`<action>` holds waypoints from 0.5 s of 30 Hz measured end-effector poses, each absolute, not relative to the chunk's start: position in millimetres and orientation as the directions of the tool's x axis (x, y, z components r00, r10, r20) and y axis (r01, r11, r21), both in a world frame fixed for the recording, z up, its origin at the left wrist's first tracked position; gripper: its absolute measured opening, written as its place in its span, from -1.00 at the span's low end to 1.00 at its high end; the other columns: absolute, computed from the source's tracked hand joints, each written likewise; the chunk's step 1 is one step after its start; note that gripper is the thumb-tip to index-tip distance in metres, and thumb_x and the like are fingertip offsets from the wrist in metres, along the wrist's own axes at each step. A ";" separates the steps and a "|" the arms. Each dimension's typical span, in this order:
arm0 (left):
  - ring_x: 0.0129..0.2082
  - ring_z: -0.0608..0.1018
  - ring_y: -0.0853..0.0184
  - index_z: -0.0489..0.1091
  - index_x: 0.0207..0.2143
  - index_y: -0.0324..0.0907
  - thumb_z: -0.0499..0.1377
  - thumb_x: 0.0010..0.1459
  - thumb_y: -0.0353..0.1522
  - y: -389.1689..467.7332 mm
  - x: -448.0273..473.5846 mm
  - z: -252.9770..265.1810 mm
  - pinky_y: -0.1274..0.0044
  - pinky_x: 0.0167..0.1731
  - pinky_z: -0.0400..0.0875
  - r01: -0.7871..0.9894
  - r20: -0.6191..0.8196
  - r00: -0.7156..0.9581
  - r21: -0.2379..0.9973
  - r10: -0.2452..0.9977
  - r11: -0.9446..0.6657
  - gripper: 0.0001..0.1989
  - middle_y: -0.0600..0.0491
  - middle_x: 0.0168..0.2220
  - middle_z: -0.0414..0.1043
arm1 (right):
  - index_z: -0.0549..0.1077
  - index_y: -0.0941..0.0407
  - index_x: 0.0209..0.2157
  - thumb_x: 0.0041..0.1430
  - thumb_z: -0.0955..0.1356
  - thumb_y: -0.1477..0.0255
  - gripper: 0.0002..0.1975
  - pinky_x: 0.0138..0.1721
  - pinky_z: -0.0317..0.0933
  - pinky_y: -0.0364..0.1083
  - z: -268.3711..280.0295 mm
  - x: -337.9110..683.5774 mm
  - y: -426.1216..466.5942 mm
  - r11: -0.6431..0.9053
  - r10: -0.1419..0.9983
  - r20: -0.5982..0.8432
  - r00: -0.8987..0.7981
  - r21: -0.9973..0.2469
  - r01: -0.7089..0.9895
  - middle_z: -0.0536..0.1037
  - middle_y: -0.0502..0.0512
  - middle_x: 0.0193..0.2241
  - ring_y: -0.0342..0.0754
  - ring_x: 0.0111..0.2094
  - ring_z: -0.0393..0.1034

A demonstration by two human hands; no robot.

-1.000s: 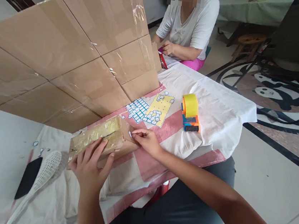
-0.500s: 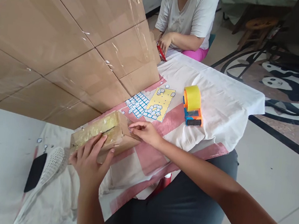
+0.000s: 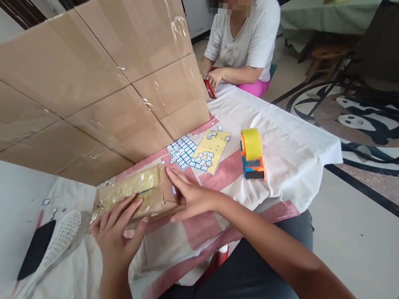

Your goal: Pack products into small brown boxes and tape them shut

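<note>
A long cardboard box (image 3: 152,201) with clear, yellowish tape over its top lies on the checked cloth. My left hand (image 3: 118,231) grips its left part, fingertips on top and thumb against the near side. Across the right end, my right hand (image 3: 194,199) has its fingers toward the far corner and its thumb low on the near side. Between that thumb and fingers, a small pale paper piece (image 3: 174,190) shows on the box's end. Beyond the box lie a yellow card (image 3: 214,144) and several blue-edged white paper pieces (image 3: 184,151).
A yellow tape roll in an orange and blue dispenser (image 3: 253,153) stands at the right on the cloth (image 3: 294,136). A tall cardboard panel (image 3: 102,85) rises at the left. Across the table sits a person (image 3: 245,44) with hands by a red object. A white mesh racket (image 3: 63,235) lies lower left.
My right hand has gone from pinched fingers at the box's end to a spread hold across it, uncovering the pale piece. My left hand stays on the box. The view has tilted up slightly.
</note>
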State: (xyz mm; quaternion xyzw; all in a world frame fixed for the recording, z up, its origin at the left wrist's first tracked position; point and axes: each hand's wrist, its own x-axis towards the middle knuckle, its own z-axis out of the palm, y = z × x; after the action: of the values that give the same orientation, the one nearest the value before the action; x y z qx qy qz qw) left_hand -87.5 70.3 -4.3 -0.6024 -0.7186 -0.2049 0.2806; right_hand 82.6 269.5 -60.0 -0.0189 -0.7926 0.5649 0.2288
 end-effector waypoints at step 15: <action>0.32 0.26 -0.11 0.11 0.33 0.22 0.23 0.14 -0.41 23.8 -94.2 -50.0 -0.03 0.18 0.23 0.992 0.674 -0.122 0.111 0.729 0.064 -0.25 -0.06 0.36 0.19 | -0.14 -0.03 0.47 -0.09 0.58 0.19 0.23 0.03 0.40 0.12 -5.0 142.1 304.9 0.506 0.717 0.503 -0.483 -0.852 -0.135 0.34 0.27 0.23 0.27 0.13 0.39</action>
State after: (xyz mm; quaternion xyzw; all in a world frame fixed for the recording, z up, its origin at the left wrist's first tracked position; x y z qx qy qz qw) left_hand -94.2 23.8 -50.0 -0.6215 -0.6922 -0.2862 0.2297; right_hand 142.1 304.9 -5.0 -0.1991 -0.7309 0.4554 0.4678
